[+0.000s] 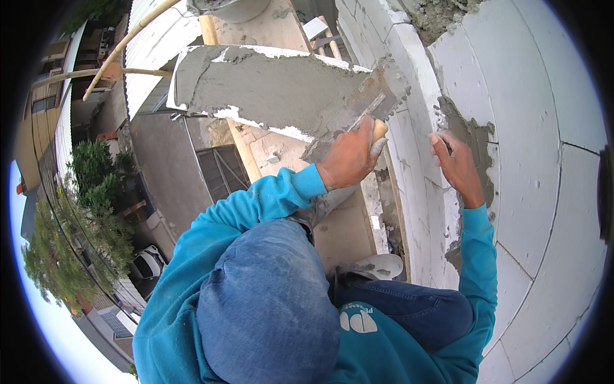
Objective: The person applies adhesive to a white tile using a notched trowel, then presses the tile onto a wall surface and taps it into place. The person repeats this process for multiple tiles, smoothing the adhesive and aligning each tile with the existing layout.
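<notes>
My left hand (350, 153) is closed round the wooden handle (380, 130) of a trowel. The trowel's flat, mortar-smeared blade (371, 93) lies at the right end of a long white block (233, 112), whose top face is coated in grey mortar (268, 83). My right hand (459, 163) is at the ledge of the white block wall (419, 83), beside a rough patch of mortar (470, 131). Its fingers are curled in, with the thumb against them; whatever may be inside them is hidden.
White block wall (521, 121) rises on the right. A mortar bucket (236, 9) stands at the top on wooden planks (262, 32). My legs are below on boards. Bent poles (128, 41) cross at upper left, with a drop to a yard, trees (99, 173) and a parked car (148, 264).
</notes>
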Motion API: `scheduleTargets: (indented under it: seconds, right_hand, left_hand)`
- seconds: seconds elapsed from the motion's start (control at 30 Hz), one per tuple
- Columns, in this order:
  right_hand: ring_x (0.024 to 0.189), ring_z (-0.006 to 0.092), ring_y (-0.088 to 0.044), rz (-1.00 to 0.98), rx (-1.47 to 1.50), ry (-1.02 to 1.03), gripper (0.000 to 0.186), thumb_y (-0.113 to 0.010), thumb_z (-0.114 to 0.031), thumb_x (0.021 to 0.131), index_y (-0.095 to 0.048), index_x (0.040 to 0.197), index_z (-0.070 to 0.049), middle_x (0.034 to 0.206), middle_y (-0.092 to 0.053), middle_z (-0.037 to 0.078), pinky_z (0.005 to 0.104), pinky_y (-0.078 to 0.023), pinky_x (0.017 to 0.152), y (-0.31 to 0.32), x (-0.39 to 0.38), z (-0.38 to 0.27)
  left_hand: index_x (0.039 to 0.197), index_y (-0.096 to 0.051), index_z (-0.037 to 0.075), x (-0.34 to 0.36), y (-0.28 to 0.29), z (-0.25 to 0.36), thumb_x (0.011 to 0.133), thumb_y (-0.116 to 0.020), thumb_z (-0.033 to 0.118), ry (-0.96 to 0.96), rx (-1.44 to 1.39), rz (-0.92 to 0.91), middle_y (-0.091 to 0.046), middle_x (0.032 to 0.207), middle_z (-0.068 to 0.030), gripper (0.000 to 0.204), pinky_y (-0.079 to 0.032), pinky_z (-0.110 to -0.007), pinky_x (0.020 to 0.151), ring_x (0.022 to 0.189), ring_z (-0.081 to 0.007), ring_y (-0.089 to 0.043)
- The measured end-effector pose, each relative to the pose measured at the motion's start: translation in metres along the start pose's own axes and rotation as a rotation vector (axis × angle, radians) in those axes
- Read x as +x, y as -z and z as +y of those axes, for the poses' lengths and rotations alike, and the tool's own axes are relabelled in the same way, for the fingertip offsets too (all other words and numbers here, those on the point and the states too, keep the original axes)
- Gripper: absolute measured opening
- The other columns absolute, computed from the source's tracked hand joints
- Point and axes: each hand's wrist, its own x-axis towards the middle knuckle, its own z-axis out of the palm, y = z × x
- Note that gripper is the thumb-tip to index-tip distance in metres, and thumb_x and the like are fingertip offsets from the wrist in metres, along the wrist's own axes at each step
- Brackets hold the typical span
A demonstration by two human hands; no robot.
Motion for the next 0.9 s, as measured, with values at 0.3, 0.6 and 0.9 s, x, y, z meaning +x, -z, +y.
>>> scheduleTargets:
  seconds: [0.3, 0.6, 0.9]
  right_hand:
    - [0.079, 0.0292, -0.065, 0.05, -0.063, -0.053, 0.045, -0.055, -0.04, 0.097, -0.066, 0.107, 0.003, 0.087, -0.067, 0.016, 0.038, -0.049, 0.076, -0.001, 0.01, -0.006]
    - [0.068, 0.0161, -0.06, -0.006, 0.038, -0.182, 0.047, -0.054, -0.044, 0.098, -0.065, 0.108, 0.001, 0.08, -0.064, 0.01, 0.0324, -0.047, 0.066, 0.01, 0.003, -0.012]
    - [0.061, 0.0114, -0.051, -0.009, 0.077, -0.244, 0.045, -0.051, -0.044, 0.099, -0.065, 0.11, -0.002, 0.077, -0.06, 0.005, 0.0292, -0.042, 0.059, 0.011, -0.006, -0.02]
  left_hand:
    - [0.11, -0.038, 0.001, -0.002, 0.046, -0.035, 0.098, -0.055, 0.023, 0.035, 0.212, 0.128, -0.062, 0.075, -0.0289, 0.03, -0.048, -0.056, 0.06, 0.071, -0.0505, -0.061]
    - [0.111, -0.042, 0.002, -0.003, 0.134, -0.101, 0.097, -0.056, 0.029, 0.178, 0.33, 0.306, -0.063, 0.082, -0.0307, 0.034, -0.047, -0.057, 0.067, 0.079, -0.052, -0.061]
    - [0.114, -0.046, 0.003, -0.009, 0.235, -0.182, 0.1, -0.052, 0.039, 0.335, 0.493, 0.413, -0.065, 0.093, -0.0306, 0.04, -0.048, -0.054, 0.073, 0.088, -0.0513, -0.061]
